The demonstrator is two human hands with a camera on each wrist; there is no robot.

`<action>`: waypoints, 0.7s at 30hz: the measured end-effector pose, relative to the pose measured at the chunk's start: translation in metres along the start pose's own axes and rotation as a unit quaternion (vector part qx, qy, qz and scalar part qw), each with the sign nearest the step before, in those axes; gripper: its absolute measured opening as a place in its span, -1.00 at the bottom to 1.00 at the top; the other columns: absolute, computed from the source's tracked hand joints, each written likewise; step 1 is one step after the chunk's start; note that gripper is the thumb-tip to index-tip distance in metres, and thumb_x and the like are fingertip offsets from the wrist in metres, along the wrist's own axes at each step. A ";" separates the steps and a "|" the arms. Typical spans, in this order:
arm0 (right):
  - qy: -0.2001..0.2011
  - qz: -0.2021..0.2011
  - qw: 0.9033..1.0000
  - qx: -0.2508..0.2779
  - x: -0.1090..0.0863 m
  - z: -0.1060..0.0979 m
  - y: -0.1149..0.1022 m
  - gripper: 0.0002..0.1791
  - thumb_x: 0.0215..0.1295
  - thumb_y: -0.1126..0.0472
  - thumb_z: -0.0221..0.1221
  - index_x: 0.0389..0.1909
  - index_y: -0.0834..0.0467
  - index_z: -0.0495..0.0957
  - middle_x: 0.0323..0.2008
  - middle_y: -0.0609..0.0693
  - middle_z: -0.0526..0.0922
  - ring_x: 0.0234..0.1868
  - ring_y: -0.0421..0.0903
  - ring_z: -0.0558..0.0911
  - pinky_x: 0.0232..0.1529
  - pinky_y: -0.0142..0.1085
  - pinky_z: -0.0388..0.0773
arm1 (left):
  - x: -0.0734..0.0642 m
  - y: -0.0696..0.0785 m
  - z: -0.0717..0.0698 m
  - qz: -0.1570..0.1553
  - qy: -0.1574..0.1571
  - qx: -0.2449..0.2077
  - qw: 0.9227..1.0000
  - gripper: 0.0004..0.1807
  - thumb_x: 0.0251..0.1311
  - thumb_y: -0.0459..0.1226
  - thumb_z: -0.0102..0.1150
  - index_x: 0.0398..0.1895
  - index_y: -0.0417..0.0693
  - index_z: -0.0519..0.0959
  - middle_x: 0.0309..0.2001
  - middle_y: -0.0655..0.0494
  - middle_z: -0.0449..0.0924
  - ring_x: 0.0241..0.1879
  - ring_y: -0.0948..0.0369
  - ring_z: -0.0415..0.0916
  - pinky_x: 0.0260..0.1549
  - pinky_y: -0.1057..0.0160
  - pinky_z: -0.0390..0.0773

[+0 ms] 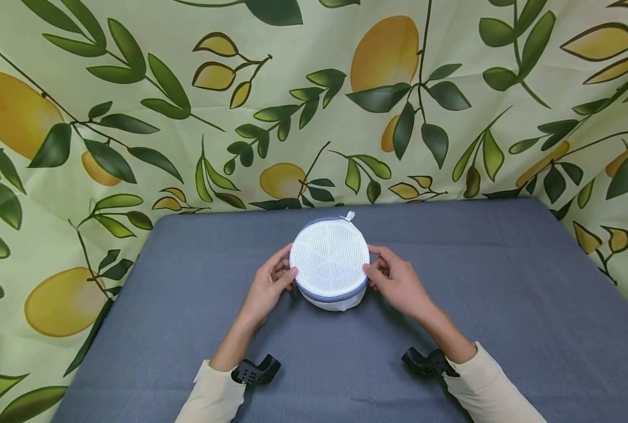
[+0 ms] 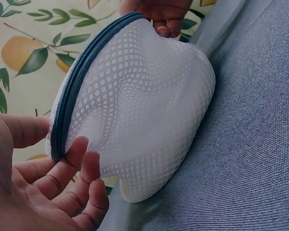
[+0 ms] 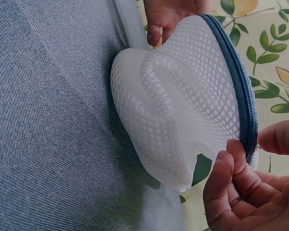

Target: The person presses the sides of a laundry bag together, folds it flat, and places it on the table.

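Note:
A round white mesh laundry bag [image 1: 329, 258] with a blue zipper rim stands on the table in the head view, its lid side facing up. My left hand [image 1: 271, 283] pinches the rim at the left, thumb on top and fingers below. On the opposite side my right hand [image 1: 398, 283] pinches the rim the same way. The left wrist view shows the mesh side of the bag [image 2: 139, 101] sagging in folds below the zipper [image 2: 70, 96]. A similar dent marks the bag [image 3: 173, 106] in the right wrist view. A white pull tab [image 1: 349, 216] sticks up at the far edge.
A grey-blue cloth covers the table [image 1: 187, 329]. Behind it hangs a curtain [image 1: 303, 117] printed with fruit and leaves. Black straps with camera mounts [image 1: 258, 370] sit at both wrists, by the cream sleeves [image 1: 213, 396].

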State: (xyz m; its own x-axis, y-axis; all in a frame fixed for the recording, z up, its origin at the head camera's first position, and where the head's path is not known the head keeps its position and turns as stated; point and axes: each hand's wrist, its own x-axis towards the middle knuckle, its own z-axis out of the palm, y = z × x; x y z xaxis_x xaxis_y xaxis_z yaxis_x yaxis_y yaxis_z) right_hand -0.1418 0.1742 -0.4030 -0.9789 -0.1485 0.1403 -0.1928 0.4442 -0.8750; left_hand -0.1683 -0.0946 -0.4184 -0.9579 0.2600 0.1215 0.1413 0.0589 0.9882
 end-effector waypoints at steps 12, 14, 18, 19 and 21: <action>-0.006 -0.003 1.000 -0.005 0.002 0.002 0.004 -0.58 0.40 0.21 0.09 0.23 0.26 0.37 -0.52 0.02 0.54 -0.52 -0.12 0.48 -0.51 -0.32 0.37 | 0.001 -0.002 -0.001 -0.002 -0.001 0.011 1.000 -0.45 0.31 -0.43 0.08 0.37 -0.25 0.27 -0.23 -0.18 0.50 -0.41 0.19 0.47 -0.44 0.25 0.49; -0.006 -0.002 1.000 -0.006 0.003 0.002 0.004 -0.58 0.40 0.23 0.09 0.22 0.26 0.38 -0.53 0.03 0.53 -0.53 -0.11 0.47 -0.51 -0.31 0.37 | 0.001 -0.003 -0.001 -0.004 -0.003 0.011 1.000 -0.45 0.31 -0.43 0.08 0.36 -0.25 0.27 -0.23 -0.18 0.50 -0.41 0.19 0.47 -0.44 0.26 0.49; -0.006 0.002 1.000 -0.009 0.002 0.002 0.004 -0.59 0.40 0.24 0.09 0.22 0.26 0.38 -0.52 0.07 0.54 -0.53 -0.11 0.48 -0.50 -0.32 0.38 | 0.001 -0.004 -0.001 -0.011 -0.004 0.014 1.000 -0.46 0.31 -0.43 0.08 0.36 -0.25 0.28 -0.23 -0.20 0.51 -0.41 0.18 0.47 -0.45 0.26 0.49; -0.006 0.003 1.000 -0.010 0.002 0.002 0.005 -0.59 0.40 0.24 0.09 0.22 0.26 0.38 -0.51 0.08 0.55 -0.53 -0.12 0.48 -0.50 -0.32 0.39 | 0.001 -0.004 -0.001 -0.013 -0.004 0.015 1.000 -0.46 0.31 -0.43 0.08 0.36 -0.25 0.29 -0.23 -0.19 0.51 -0.41 0.17 0.47 -0.45 0.26 0.49; -0.007 0.004 1.000 -0.011 0.002 0.003 0.005 -0.58 0.40 0.24 0.09 0.22 0.26 0.38 -0.51 0.09 0.55 -0.52 -0.11 0.48 -0.50 -0.31 0.39 | 0.001 -0.004 -0.001 -0.016 -0.002 0.014 1.000 -0.46 0.31 -0.44 0.08 0.36 -0.24 0.28 -0.23 -0.19 0.51 -0.41 0.16 0.47 -0.45 0.26 0.49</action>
State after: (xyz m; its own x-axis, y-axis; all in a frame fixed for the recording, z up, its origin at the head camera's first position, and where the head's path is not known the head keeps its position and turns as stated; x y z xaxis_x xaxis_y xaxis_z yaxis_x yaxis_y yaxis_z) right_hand -0.1444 0.1740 -0.4085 -0.9795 -0.1574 0.1260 -0.1860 0.4644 -0.8659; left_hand -0.1700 -0.0951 -0.4216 -0.9610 0.2616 0.0892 0.1176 0.0949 0.9885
